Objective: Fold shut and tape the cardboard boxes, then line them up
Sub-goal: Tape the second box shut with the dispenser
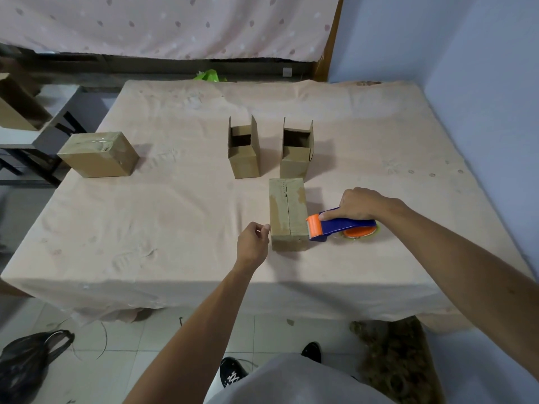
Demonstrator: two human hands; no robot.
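A closed cardboard box [287, 212] stands near the table's front, its top flaps folded shut with a seam down the middle. My right hand [360, 204] grips a blue and orange tape dispenser [335, 227], whose orange head touches the box's right edge. My left hand [253, 243] is loosely curled at the box's left side, fingertips at its top edge. Two open boxes [243, 153] [296, 156] stand upright behind it with flaps up. A taped box [99, 154] lies at the far left.
The table [175, 214] is draped in a beige cloth and butts against a blue wall [481, 83] on the right. A side table with cardboard [17, 109] stands at left. A black bag [26, 363] lies on the floor.
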